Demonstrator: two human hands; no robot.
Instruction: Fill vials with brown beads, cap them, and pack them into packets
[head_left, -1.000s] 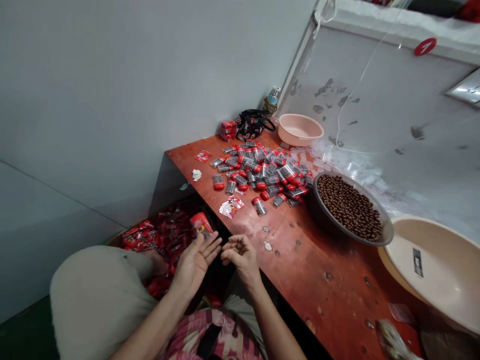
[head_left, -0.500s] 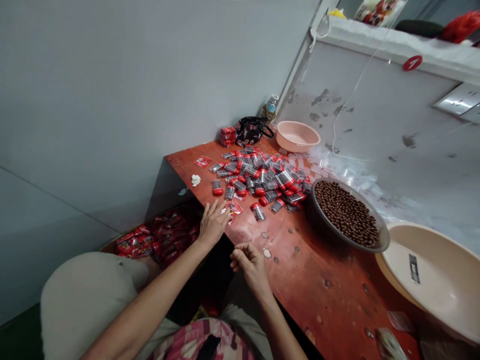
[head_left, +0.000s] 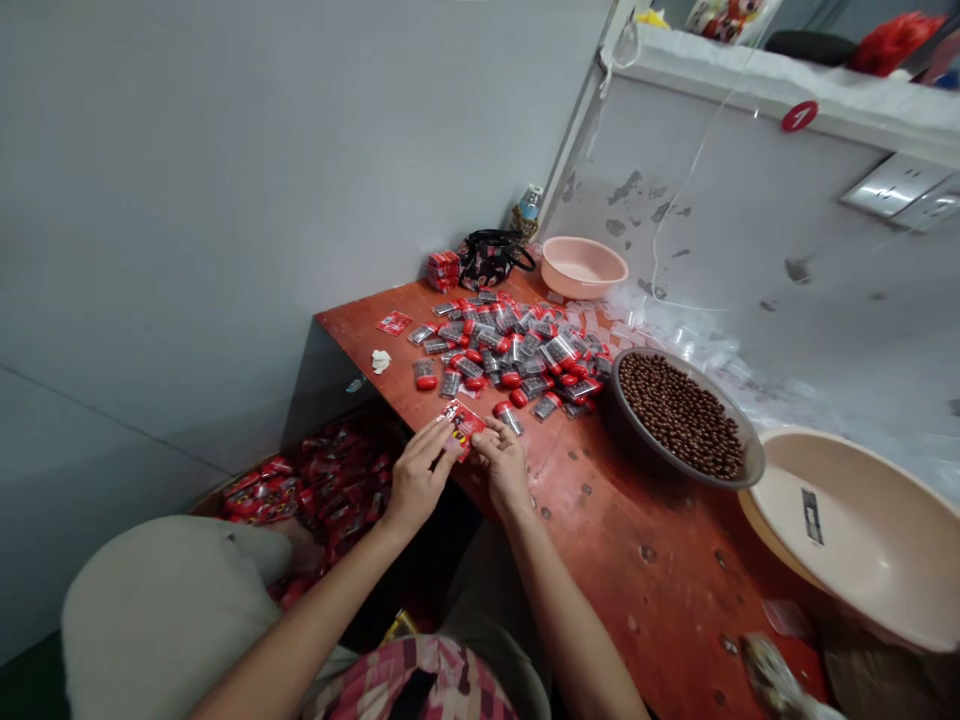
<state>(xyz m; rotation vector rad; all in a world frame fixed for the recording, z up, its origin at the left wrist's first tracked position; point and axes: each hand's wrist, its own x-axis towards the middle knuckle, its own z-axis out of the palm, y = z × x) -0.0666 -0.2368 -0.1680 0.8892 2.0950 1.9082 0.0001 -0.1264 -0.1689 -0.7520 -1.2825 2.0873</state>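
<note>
Two-handed, held a glossy red packet (head_left: 468, 424) at the near-left edge of the red table (head_left: 592, 550), just on the near side of the heaped red-capped bottles (head_left: 559, 350) and left of the grey bowl (head_left: 624, 432). Pinched its left side between thumb and fingers of the left hand (head_left: 417, 482); nipped its right edge between thumb and forefinger of the right hand (head_left: 507, 468), with the other fingers curled. Could not tell the reach of the hidden fingertips behind. Looked thin, soft and very light, so probably bent at a touch and slid easily against dry skin. Seemed best to grasp by opposite edges near the corners, with a light, even pull; would likely buckle if pushed inward, or crease if squeezed across the middle.
</note>
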